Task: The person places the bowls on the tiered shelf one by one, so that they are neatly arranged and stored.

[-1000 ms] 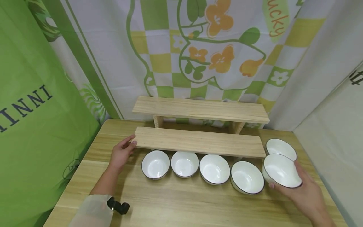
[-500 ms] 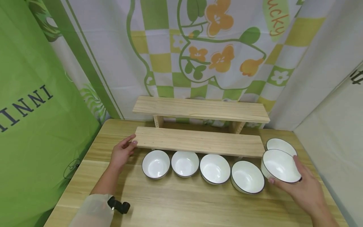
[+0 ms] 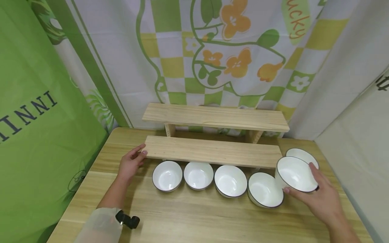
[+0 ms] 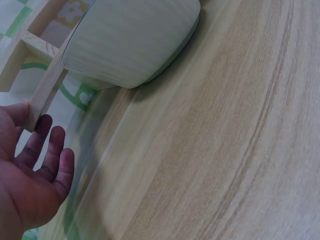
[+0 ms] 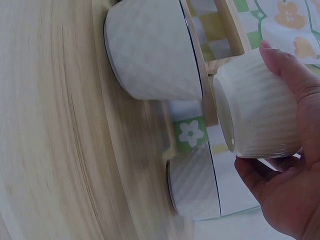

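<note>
In the head view, my right hand [image 3: 323, 197] grips a white dark-rimmed bowl [image 3: 297, 172] by its side, thumb and fingers on opposite walls. That bowl [image 5: 260, 107] is raised off the table in the right wrist view, its ribbed outside and base showing. My left hand [image 3: 129, 165] pinches the left end of the lower board of a two-tier wooden shelf [image 3: 212, 152]; the left wrist view has the thumb above the board [image 4: 45, 97] and the index finger under it. Another white bowl [image 3: 305, 156] stands behind the held one, partly hidden by it.
Several white bowls stand in a row before the shelf, from the leftmost bowl [image 3: 167, 176] to the rightmost bowl [image 3: 265, 189]. The upper board [image 3: 215, 116] lies behind and higher, against a patterned curtain [image 3: 173, 67]. The wooden table [image 3: 194, 222] extends forward.
My right hand has lifted the bowl up and moved it left, towards the right end of the lower board. The left hand stays at the board's end.
</note>
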Action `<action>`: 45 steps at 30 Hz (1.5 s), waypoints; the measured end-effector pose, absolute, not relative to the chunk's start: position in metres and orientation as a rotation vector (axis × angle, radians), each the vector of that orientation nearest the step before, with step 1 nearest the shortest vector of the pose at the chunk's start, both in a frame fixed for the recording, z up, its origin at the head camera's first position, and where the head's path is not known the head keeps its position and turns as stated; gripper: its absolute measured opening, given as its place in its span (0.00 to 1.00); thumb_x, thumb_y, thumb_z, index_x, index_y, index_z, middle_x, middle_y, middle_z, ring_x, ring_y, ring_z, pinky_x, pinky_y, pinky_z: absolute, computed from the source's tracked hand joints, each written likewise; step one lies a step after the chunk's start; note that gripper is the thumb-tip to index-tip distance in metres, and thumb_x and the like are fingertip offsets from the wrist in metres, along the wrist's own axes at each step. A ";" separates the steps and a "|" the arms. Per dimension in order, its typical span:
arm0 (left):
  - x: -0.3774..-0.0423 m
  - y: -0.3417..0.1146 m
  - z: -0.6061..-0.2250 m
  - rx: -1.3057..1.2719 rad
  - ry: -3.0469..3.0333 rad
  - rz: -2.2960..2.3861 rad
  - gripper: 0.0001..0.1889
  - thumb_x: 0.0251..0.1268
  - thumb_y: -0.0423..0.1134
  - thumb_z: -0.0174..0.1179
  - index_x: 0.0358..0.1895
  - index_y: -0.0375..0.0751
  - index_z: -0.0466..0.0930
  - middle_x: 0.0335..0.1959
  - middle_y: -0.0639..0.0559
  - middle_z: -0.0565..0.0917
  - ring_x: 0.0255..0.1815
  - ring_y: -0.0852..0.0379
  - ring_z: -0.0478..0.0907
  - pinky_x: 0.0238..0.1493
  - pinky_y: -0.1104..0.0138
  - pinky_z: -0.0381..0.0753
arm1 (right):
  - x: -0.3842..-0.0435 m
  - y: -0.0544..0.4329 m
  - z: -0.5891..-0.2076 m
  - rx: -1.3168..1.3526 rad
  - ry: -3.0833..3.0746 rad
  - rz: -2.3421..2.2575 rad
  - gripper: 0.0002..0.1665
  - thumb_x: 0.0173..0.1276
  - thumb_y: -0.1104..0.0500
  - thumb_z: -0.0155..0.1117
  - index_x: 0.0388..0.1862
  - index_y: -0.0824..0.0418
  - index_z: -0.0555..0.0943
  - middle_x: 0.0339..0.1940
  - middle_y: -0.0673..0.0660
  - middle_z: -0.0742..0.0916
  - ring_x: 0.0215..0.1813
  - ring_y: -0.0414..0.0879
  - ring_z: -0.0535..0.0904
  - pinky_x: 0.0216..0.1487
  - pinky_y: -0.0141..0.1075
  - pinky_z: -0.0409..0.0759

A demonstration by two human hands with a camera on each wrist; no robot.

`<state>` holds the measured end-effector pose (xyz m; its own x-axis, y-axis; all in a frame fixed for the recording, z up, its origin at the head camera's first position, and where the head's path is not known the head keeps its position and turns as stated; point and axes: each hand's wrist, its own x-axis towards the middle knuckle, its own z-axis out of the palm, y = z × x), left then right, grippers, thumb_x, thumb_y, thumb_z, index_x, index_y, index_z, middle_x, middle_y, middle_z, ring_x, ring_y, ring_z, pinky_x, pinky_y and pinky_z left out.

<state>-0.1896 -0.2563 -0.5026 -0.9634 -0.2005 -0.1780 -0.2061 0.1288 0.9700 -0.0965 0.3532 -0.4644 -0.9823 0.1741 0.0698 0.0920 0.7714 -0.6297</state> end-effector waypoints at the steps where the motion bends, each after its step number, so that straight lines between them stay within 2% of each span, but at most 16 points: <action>1: -0.190 -0.256 -0.503 -0.420 2.357 2.024 0.26 0.76 0.42 0.65 0.73 0.41 0.75 0.42 0.60 0.86 0.53 0.48 0.84 0.54 0.59 0.87 | -0.097 0.352 -0.464 -0.214 -2.841 1.001 0.75 0.53 0.42 0.85 0.87 0.57 0.47 0.81 0.78 0.56 0.76 0.81 0.54 0.70 0.75 0.59; 7: -0.196 -0.261 -0.512 -0.416 2.352 2.010 0.26 0.76 0.42 0.64 0.74 0.42 0.74 0.43 0.59 0.85 0.56 0.45 0.83 0.55 0.58 0.86 | -0.101 0.343 -0.462 -0.176 -2.837 0.992 0.74 0.52 0.42 0.86 0.87 0.57 0.48 0.80 0.79 0.59 0.75 0.81 0.56 0.68 0.75 0.61; 13: -0.204 -0.270 -0.535 -0.440 2.347 2.034 0.28 0.74 0.47 0.66 0.74 0.47 0.75 0.45 0.59 0.85 0.51 0.55 0.83 0.53 0.62 0.87 | -0.105 0.333 -0.459 -0.161 -2.834 1.039 0.75 0.52 0.42 0.86 0.87 0.54 0.48 0.78 0.79 0.62 0.75 0.80 0.58 0.67 0.73 0.63; 16: -0.205 -0.271 -0.539 -0.434 2.362 2.048 0.28 0.72 0.49 0.67 0.73 0.49 0.76 0.45 0.58 0.85 0.49 0.57 0.84 0.52 0.64 0.87 | -0.108 0.328 -0.457 -0.160 -2.848 1.037 0.75 0.52 0.40 0.85 0.87 0.52 0.47 0.79 0.78 0.62 0.74 0.80 0.58 0.66 0.74 0.63; 20: -0.205 -0.270 -0.540 -0.415 2.372 2.072 0.29 0.72 0.49 0.68 0.72 0.48 0.76 0.45 0.58 0.86 0.49 0.55 0.85 0.51 0.65 0.87 | -0.111 0.323 -0.454 -0.153 -2.849 1.042 0.75 0.52 0.39 0.85 0.88 0.50 0.47 0.80 0.76 0.60 0.75 0.81 0.57 0.67 0.75 0.62; 24: -0.205 -0.270 -0.539 -0.406 2.356 2.087 0.28 0.72 0.48 0.68 0.73 0.47 0.76 0.42 0.60 0.86 0.47 0.57 0.84 0.50 0.65 0.88 | -0.114 0.317 -0.452 -0.123 -2.829 1.065 0.75 0.51 0.40 0.86 0.87 0.52 0.48 0.81 0.74 0.60 0.76 0.79 0.56 0.70 0.73 0.61; 29: -0.201 -0.267 -0.527 -0.417 2.303 2.080 0.27 0.75 0.43 0.66 0.74 0.43 0.74 0.42 0.60 0.85 0.50 0.53 0.84 0.56 0.59 0.88 | -0.117 0.310 -0.452 -0.084 -2.811 1.102 0.75 0.51 0.42 0.87 0.87 0.53 0.49 0.82 0.73 0.59 0.78 0.77 0.54 0.74 0.72 0.56; 32: -0.202 -0.267 -0.528 -0.423 2.301 2.088 0.27 0.74 0.44 0.66 0.73 0.43 0.75 0.43 0.59 0.85 0.51 0.49 0.85 0.56 0.58 0.88 | -0.119 0.307 -0.451 -0.082 -2.801 1.094 0.75 0.50 0.42 0.87 0.87 0.54 0.50 0.82 0.73 0.60 0.79 0.76 0.54 0.75 0.71 0.56; 45: -0.205 -0.268 -0.540 -0.406 2.297 2.149 0.28 0.73 0.46 0.68 0.72 0.43 0.76 0.42 0.57 0.85 0.46 0.51 0.86 0.55 0.58 0.89 | -0.129 0.295 -0.443 -0.005 -2.813 1.069 0.76 0.48 0.40 0.88 0.87 0.53 0.51 0.82 0.71 0.61 0.78 0.75 0.56 0.73 0.74 0.58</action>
